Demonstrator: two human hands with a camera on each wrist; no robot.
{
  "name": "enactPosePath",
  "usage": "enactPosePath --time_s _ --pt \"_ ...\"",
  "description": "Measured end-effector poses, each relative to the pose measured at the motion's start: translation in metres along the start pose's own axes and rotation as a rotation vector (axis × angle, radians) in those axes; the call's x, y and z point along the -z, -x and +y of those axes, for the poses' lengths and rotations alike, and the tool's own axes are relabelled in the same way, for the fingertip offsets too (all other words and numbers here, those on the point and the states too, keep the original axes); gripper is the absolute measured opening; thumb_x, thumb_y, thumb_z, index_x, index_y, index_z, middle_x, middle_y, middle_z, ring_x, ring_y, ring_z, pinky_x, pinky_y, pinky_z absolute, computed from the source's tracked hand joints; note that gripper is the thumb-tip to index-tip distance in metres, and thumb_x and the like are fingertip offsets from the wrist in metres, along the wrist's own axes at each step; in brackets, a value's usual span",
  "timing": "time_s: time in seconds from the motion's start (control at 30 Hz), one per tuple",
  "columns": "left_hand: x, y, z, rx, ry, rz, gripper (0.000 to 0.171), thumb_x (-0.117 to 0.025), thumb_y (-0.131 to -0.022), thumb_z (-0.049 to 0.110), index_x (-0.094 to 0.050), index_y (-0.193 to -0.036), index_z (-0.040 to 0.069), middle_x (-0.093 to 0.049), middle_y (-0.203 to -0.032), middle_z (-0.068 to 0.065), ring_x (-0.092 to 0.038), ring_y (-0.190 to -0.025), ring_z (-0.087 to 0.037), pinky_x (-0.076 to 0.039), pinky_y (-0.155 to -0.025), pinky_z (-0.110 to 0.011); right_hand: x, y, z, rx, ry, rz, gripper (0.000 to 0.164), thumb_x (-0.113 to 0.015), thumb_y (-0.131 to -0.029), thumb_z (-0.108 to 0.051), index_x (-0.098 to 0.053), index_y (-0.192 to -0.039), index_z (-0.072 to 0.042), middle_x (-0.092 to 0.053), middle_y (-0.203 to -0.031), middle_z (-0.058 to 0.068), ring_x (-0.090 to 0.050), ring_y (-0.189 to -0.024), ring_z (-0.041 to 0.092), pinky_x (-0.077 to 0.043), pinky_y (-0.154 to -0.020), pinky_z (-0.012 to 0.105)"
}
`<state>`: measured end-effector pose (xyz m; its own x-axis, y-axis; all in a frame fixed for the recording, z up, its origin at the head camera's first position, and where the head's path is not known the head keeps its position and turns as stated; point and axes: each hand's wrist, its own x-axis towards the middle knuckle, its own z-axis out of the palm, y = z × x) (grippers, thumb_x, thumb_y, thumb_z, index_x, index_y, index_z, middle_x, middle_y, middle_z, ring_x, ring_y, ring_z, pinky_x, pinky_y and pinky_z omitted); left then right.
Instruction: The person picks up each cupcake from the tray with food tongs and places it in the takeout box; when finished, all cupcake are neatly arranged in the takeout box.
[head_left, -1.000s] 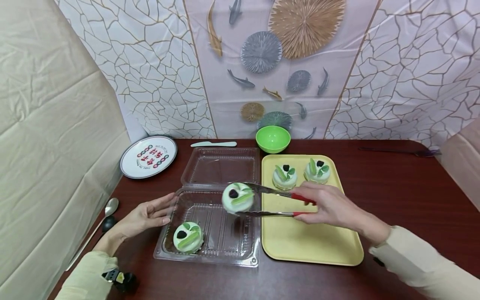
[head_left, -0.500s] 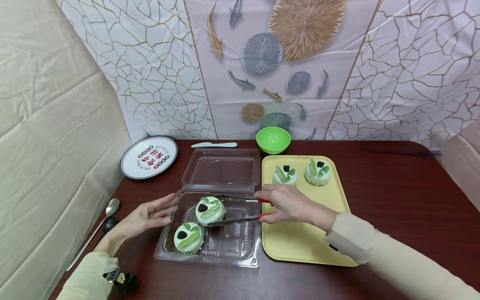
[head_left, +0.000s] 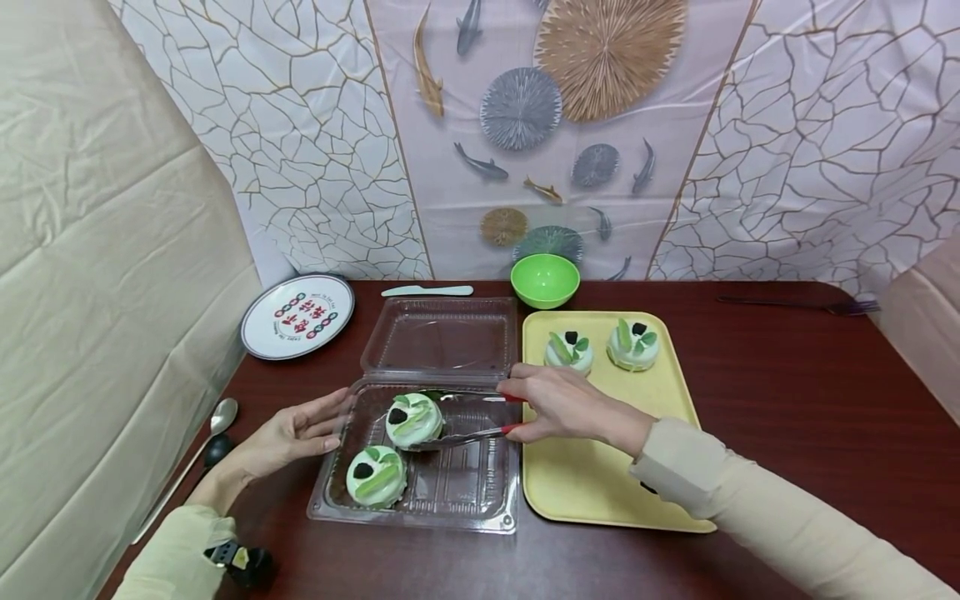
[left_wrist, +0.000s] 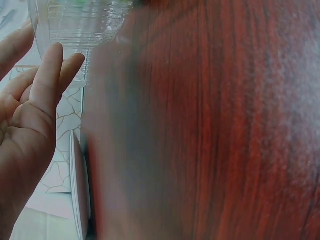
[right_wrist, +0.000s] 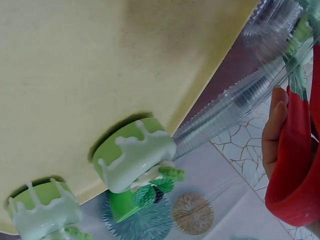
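My right hand [head_left: 573, 408] grips red-handled metal tongs [head_left: 474, 436], whose tips lie on either side of a small green-and-white cake [head_left: 414, 422] at the back left of a clear plastic clamshell box [head_left: 412, 522]. A similar cake [head_left: 377, 477] sits just in front of it, also in the box. At the box's left wall rests my left hand [head_left: 288, 432], fingers extended; the left wrist view shows the fingertips [left_wrist: 52, 55] against the clear plastic. Two more cakes, one nearer [head_left: 568, 351] and one further right [head_left: 632, 345], stand at the back of a yellow tray [head_left: 600, 500].
The box's open lid [head_left: 450, 333] lies flat behind it. A green bowl [head_left: 546, 280], a pale knife [head_left: 427, 291] and a white plate [head_left: 298, 317] line the back. Spoons [head_left: 223, 414] lie at the left, a dark fork [head_left: 798, 303] far right.
My right hand has moved left with the tongs, bringing the cake across the box to its back left, beside the other cake. My left hand has stayed at the box's side.
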<state>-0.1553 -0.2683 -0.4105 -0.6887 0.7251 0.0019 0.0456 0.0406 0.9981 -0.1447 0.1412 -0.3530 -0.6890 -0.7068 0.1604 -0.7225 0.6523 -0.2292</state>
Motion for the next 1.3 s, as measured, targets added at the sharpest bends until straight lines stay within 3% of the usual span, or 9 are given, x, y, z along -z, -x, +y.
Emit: enactPosePath --time_s 0.17,0.57,1.07,1.3 --pt "-0.001 0.000 0.001 -0.006 0.004 -0.002 0.072 -0.053 -0.095 -0.007 -0.010 -0.152 -0.010 -0.044 -0.147 0.022 -0.048 -0.132 0.004 -0.047 -0.099 -0.016 0.000 -0.004 -0.005 -0.021 0.004 -0.018 0.040 -0.081 -0.072 -0.034 -0.071 -0.102 -0.010 -0.051 -0.081 -0.002 -0.038 -0.059 0.004 -0.029 -0.047 0.016" --pt "-0.001 -0.001 -0.001 -0.010 0.027 -0.007 0.071 -0.052 -0.095 -0.009 -0.010 -0.152 -0.010 -0.045 -0.148 0.020 -0.049 -0.132 0.003 -0.047 -0.100 -0.016 -0.005 -0.013 -0.009 -0.034 0.077 -0.037 0.032 -0.081 -0.070 -0.035 -0.067 -0.088 -0.013 -0.044 -0.078 -0.004 -0.037 -0.056 0.006 -0.028 -0.046 0.020" --pt "0.000 -0.001 0.000 -0.014 0.038 -0.012 0.073 -0.053 -0.095 -0.007 -0.007 -0.151 -0.012 -0.045 -0.147 0.021 -0.049 -0.132 0.003 -0.047 -0.099 -0.016 -0.004 -0.017 -0.016 -0.120 0.073 -0.096 0.045 -0.084 -0.070 -0.038 -0.073 -0.106 -0.012 -0.046 -0.081 -0.002 -0.040 -0.058 0.009 -0.030 -0.047 0.021" --pt "-0.001 0.000 0.000 -0.009 0.038 -0.006 0.072 -0.053 -0.095 -0.008 -0.008 -0.152 -0.012 -0.045 -0.147 0.021 -0.049 -0.131 0.003 -0.048 -0.098 -0.016 -0.005 -0.016 -0.018 -0.152 0.059 -0.117 0.046 -0.084 -0.070 -0.037 -0.073 -0.107 -0.011 -0.049 -0.083 -0.002 -0.042 -0.059 0.009 -0.031 -0.048 0.020"
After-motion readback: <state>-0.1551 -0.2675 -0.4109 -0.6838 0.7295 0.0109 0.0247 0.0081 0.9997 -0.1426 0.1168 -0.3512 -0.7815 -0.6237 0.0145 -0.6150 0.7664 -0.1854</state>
